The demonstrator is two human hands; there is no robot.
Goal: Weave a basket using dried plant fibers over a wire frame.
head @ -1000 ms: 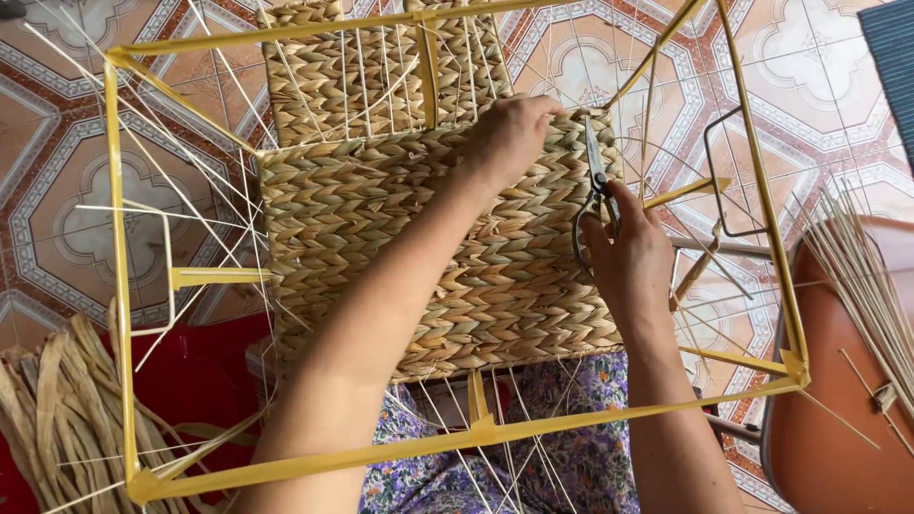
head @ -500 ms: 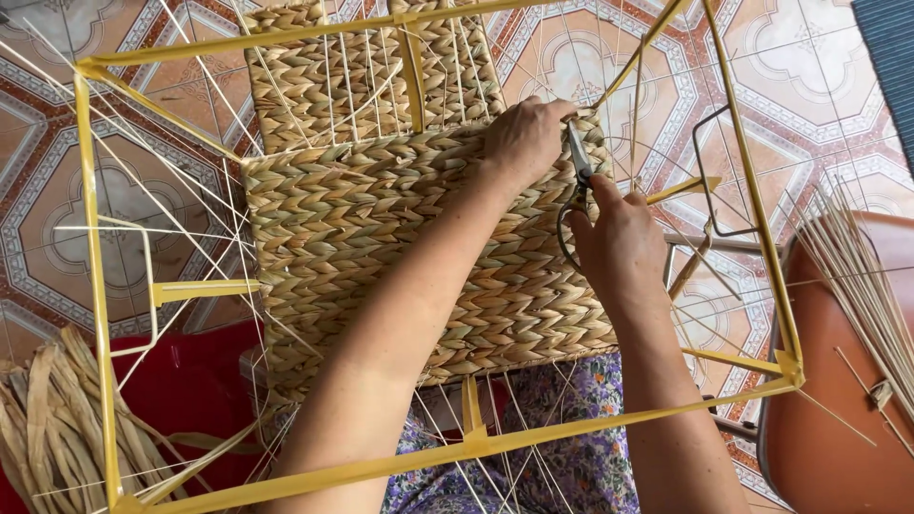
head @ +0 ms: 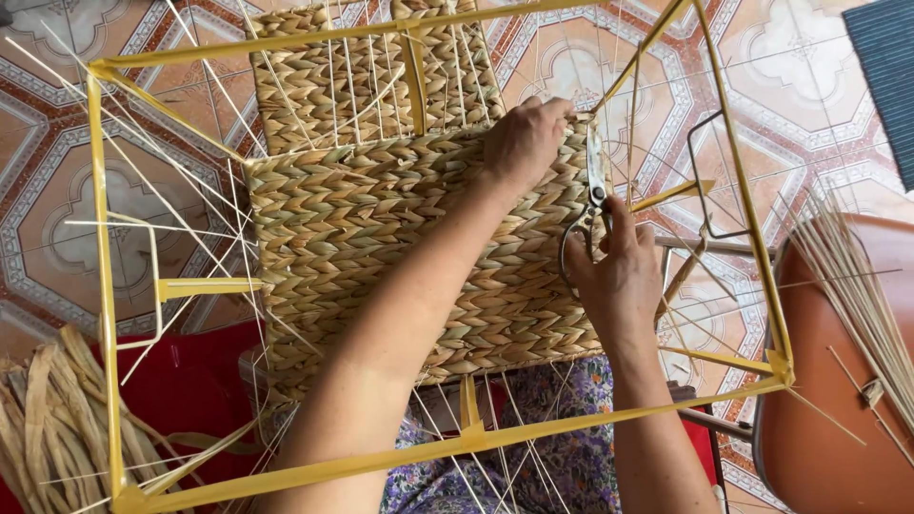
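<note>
Here we go, looking straight down; the left hand [head: 522, 143] lies flat and spread on the woven panel of braided tan straw [head: 400, 257], pressing near its corner at two o'clock, fingers curled over the edge; it grips nothing, it only pins the weave. The right hand [head: 621, 276] sits at three o'clock, just beside that same edge, closed around the metal scissors [head: 592, 205], fingers through the loops, blades pointing up toward twelve; whether the blades stand apart or together I cannot tell from here. The scissor tips meet the panel's right edge, just below the left fingertips; the two hands are near each other, not touching.

The panel fills the middle of a yellow-wrapped box frame of metal rods [head: 100, 286]; a second braided section [head: 371, 71] rises at twelve o'clock; thin pale stakes [head: 190, 200] fan out from the weave toward nine o'clock. Outside the frame, a bundle of dried flat straw strips [head: 43, 419] lies at seven o'clock on a red cloth [head: 181, 381]; a sheaf of thin pale sticks [head: 852, 286] rests at four o'clock on a brown rounded seat [head: 838, 447]; under everything, the patterned tile floor [head: 790, 86], and a floral-print garment [head: 562, 400] at six o'clock.
</note>
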